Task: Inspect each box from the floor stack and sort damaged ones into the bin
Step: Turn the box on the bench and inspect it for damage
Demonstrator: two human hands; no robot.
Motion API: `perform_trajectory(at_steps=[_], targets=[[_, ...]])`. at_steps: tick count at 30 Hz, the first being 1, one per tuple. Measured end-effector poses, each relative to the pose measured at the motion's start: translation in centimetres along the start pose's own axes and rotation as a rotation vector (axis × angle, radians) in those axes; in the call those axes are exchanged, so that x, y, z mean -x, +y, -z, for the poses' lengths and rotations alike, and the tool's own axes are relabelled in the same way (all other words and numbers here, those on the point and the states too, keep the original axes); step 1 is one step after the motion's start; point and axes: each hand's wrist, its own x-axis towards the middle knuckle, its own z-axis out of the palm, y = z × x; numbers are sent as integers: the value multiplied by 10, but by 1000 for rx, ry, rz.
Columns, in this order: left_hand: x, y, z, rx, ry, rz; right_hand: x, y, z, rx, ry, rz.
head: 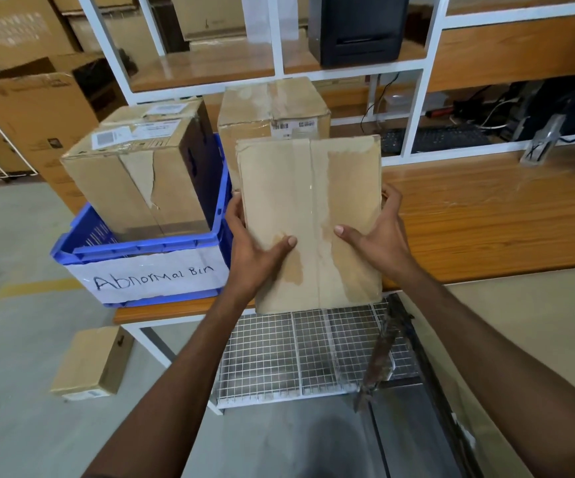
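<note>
While held up over the front edge of the table (486, 219), the flat box (310, 215) is gripped on both sides by the left hand (255, 250) and right hand (379, 243), thumbs across its face.

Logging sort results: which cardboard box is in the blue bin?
The large box with peeling front tape and white top labels. The flat box is held, the barcoded box stands on the table, the small box on the floor.

The flat box (310, 215) hides most fingers of the left grip (255, 250) and the right grip (379, 243), and its far face is unseen. Just beyond the grips, a taped box (272, 105) stands half covered, its label print too small to read
</note>
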Motion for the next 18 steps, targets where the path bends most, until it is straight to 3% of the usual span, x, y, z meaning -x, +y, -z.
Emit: perform_trajectory(at_steps=[9, 13, 18], targets=[[-29, 21, 20, -198, -24, -83, -8, -20, 4, 162, -83, 49], [-21, 22, -2, -203, 80, 3, -3, -19, -17, 152, 64, -73], [-10, 13, -17, -207, 192, 31, 1, -11, -32, 145, 210, -75]])
